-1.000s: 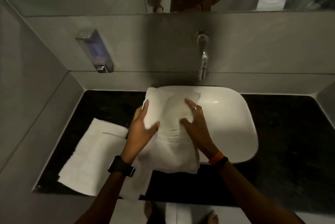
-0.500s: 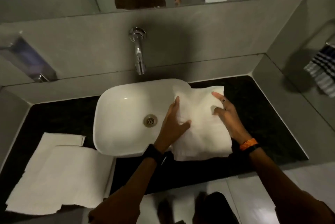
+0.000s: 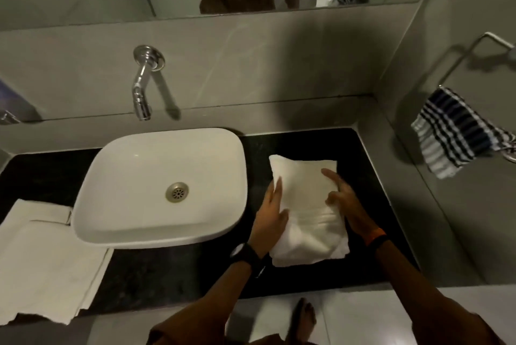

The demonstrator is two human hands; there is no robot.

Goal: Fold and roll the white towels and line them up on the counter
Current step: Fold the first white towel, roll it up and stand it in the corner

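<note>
A folded white towel [image 3: 307, 205] lies flat on the black counter [image 3: 363, 191] to the right of the basin. My left hand [image 3: 272, 213] grips its left edge, thumb on top. My right hand [image 3: 342, 199] rests on its right side with the fingers spread over the cloth. More white towels [image 3: 42, 266] lie flat in a loose stack on the counter at the far left, untouched.
A white basin [image 3: 159, 227] sits mid-counter under a chrome wall tap [image 3: 141, 87]. A striped blue and white cloth [image 3: 452, 132] hangs from a rail on the right wall. A mirror runs along the top. A bare foot [image 3: 303, 316] shows on the floor below.
Both hands carried the folded towel from over the basin to the right and set it down on the black counter. The stack at the left stayed put.
</note>
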